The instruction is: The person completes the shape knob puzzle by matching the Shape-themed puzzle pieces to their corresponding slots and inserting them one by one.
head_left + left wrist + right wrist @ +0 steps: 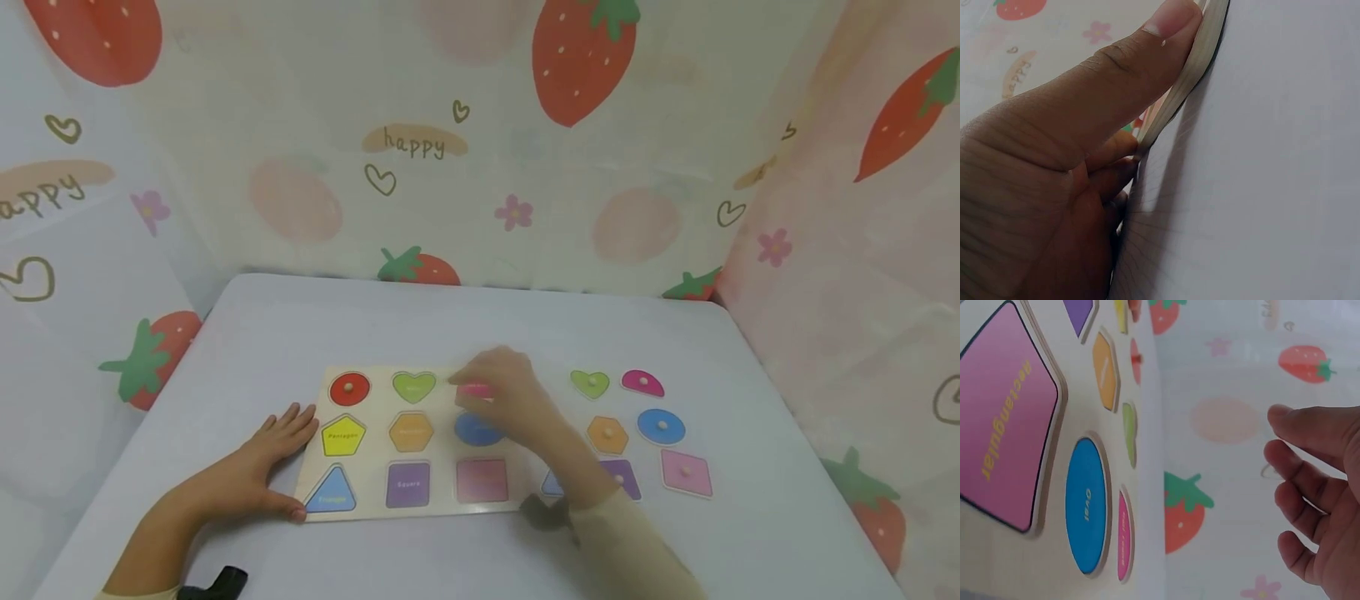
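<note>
A light wooden shape-puzzle board (377, 454) lies flat on the table. My left hand (270, 458) is spread at its left side, with fingertips and thumb touching the edge; in the left wrist view the thumb (1129, 69) lies against the board's edge. Over the board's upper right part hovers my right hand (506, 396), partly hiding the pink semicircle recess. The right wrist view shows its fingers loosely bent and nothing between them. A knobbed red circle (349, 389) sits in the top-left recess. Other recesses show printed shapes, such as the purple square (408, 483).
Right of the board lie knobbed pieces: a green heart (590, 384), pink semicircle (642, 383), orange hexagon (607, 435), blue oval (662, 427), pink rectangle (686, 473) and purple square (628, 480). A blue triangle (552, 485) is partly behind the right forearm. Strawberry-print curtains surround the white table.
</note>
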A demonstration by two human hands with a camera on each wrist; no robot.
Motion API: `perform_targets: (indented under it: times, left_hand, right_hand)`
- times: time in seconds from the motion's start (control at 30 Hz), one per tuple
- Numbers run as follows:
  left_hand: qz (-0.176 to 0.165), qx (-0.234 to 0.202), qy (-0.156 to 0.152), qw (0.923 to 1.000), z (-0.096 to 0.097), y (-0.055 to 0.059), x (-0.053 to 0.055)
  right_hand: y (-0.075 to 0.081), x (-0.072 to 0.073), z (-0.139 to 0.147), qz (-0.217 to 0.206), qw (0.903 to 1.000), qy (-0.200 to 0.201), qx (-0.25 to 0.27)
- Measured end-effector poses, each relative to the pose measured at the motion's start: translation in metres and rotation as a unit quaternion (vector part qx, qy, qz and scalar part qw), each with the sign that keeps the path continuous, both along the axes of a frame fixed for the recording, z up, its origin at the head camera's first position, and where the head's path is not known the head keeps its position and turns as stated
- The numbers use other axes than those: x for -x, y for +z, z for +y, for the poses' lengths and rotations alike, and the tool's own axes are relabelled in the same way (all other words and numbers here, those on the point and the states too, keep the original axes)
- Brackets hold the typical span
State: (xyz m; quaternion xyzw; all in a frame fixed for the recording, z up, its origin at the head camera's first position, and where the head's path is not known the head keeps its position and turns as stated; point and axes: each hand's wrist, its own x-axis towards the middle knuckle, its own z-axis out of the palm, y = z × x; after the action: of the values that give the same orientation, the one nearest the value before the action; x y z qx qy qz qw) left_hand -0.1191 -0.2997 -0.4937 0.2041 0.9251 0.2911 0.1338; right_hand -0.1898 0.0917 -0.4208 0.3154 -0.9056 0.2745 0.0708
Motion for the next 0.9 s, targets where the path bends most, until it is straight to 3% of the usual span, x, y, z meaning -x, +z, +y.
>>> perform_targets:
  times: [0.4,0.6,0.9]
  left_hand:
    - [0.003,-0.006,-0.005,1.0000,-0.002,-0.003,-0.006]
    - [0.012,0.004,-0.004,0.9999,0.001,-0.001,-0.005]
    - [0.011,0.010,-0.004,0.9999,0.003,0.000,-0.001]
  right_hand:
    - [0.024,-0.005,0.039,0.028,0.9996,-0.006,0.009]
    - [0.036,0.007,0.067,0.059,0.9976,-0.019,0.031]
    - [0.038,0.022,0.106,0.073,0.9927,-0.056,0.078]
